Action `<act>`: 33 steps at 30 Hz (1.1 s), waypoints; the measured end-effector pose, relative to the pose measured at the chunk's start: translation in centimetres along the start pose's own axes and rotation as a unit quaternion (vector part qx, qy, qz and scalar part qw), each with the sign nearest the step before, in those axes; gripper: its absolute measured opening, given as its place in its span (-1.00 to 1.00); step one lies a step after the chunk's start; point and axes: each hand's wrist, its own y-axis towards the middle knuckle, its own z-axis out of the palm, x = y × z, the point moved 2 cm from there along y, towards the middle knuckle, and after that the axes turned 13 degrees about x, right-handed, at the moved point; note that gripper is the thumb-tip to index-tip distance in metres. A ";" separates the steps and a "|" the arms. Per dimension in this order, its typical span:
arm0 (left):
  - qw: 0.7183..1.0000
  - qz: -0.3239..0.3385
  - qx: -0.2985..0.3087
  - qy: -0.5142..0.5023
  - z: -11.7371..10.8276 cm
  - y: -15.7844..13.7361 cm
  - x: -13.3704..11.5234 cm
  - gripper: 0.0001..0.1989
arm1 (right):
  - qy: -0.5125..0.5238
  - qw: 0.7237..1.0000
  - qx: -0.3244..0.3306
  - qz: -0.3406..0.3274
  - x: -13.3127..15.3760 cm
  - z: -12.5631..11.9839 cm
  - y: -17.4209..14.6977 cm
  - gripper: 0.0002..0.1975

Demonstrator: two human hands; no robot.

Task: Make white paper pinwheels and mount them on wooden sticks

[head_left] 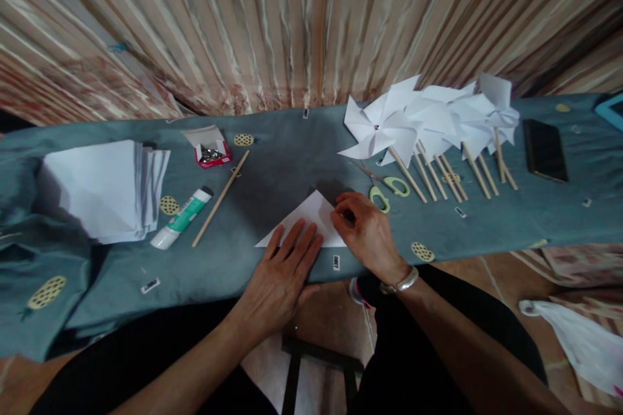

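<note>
A white paper sheet folded into a triangle [311, 215] lies near the front edge of the cloth-covered table, its peak pointing away from me. Flat across its lower middle rests my left hand [285, 269], fingers spread. My right hand [363, 227], with a silver bracelet at the wrist, is curled in a pinch at the triangle's right edge; its fingertips partly hide that side. Just beyond my right hand are scissors [384, 189] with green handles. Left of the paper lie a wooden stick [221, 198] and a glue stick [181, 217].
Several white paper pinwheels on sticks [431, 118] overlap at the back right, beside a dark phone [545, 150]. A stack of white paper [97, 188] lies at left, near a small red box of metal pins or clips [213, 152]. A pleated curtain [292, 26] hangs behind the table.
</note>
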 end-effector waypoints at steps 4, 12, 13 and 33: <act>1.000 -0.002 0.008 0.013 0.2 0.1 0.0 -0.31 | -0.004 1.000 0.001 0.005 -0.1 0.1 0.0 -0.93; 0.999 -0.011 0.023 0.024 0.2 0.1 -0.2 -0.26 | -0.118 0.992 0.024 -0.045 1.0 0.7 -1.5 -0.77; 0.999 -0.012 0.029 0.022 0.2 0.1 -0.2 -0.26 | -0.141 0.988 0.032 -0.051 1.2 0.9 -1.9 -0.73; 0.997 -0.066 0.002 0.030 0.2 -6.7 2.4 -0.30 | -0.142 0.989 0.003 -0.044 -2.5 -3.2 -8.4 -0.59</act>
